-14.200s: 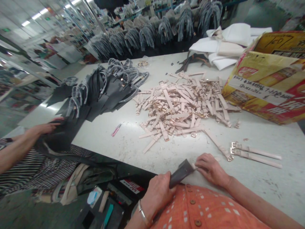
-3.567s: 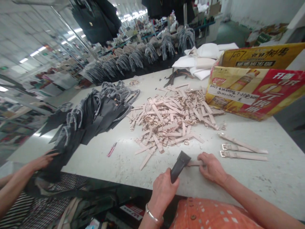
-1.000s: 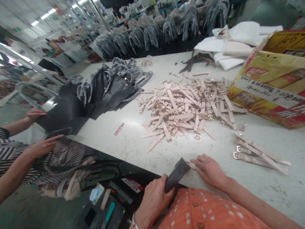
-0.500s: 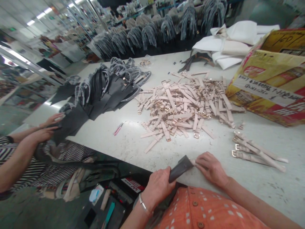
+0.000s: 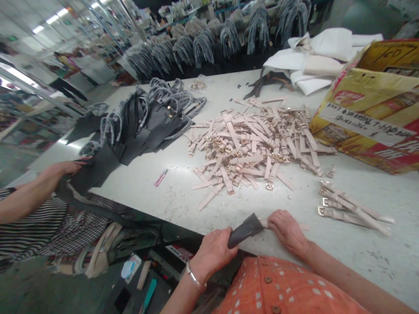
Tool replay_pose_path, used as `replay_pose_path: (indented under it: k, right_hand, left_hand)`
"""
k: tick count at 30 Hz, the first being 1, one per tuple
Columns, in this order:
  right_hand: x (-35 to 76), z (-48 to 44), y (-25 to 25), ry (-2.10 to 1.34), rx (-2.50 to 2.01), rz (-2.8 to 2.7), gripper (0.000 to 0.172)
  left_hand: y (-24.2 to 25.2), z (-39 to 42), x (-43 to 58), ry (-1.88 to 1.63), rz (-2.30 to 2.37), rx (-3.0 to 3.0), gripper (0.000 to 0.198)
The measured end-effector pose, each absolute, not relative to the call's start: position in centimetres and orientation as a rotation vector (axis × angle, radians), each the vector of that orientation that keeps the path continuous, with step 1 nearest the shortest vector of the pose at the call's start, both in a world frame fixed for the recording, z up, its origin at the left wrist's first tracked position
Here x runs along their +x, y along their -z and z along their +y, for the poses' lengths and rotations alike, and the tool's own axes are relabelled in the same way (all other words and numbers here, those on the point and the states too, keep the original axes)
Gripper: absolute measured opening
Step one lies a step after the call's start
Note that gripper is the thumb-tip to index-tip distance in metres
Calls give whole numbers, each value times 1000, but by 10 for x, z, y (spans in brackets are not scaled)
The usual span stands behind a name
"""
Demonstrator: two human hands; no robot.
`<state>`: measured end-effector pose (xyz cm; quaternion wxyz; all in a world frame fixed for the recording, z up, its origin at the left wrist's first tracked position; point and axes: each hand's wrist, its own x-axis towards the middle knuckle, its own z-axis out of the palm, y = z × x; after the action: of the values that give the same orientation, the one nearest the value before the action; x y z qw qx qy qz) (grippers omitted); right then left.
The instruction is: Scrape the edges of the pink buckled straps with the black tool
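My left hand (image 5: 212, 253) grips a dark grey leather piece (image 5: 245, 231) near the table's front edge. My right hand (image 5: 288, 231) pinches the end of a pale pink strap (image 5: 266, 223), which meets the tip of the dark piece. Just beyond them lies a large loose pile of pale pink straps with gold buckles (image 5: 252, 150). Several matching straps (image 5: 350, 209) lie to the right of my right hand. A silver bangle (image 5: 194, 279) circles my left wrist.
A co-worker's hand (image 5: 63, 169) rests on a heap of black handbags (image 5: 144, 126) at the left. A pink cutter (image 5: 161, 178) lies on the white table (image 5: 173, 200). A printed cardboard box (image 5: 366, 117) and white sheets (image 5: 310, 56) stand beyond, with racks of bags behind.
The dark piece has tilted slightly in my left hand. Only one of the co-worker's hands now shows on the black bags, and the view has shifted a little.
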<state>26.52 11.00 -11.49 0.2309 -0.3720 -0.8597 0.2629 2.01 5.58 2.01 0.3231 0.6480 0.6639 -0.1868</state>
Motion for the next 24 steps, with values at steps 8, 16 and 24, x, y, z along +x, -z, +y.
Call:
replay_pose_path:
  k: [8, 16, 24]
  right_hand:
    - [258, 114, 123, -703, -1219, -2326, 21]
    - [257, 114, 122, -770, -1206, -2274, 19]
    - [253, 116, 119, -789, -1262, -2242, 22]
  left_hand:
    - [-17, 56, 24, 474, 1709, 1772, 29]
    - [-17, 58, 31, 452, 1733, 1747, 30]
    - [-15, 60, 22, 451, 1732, 1821, 30]
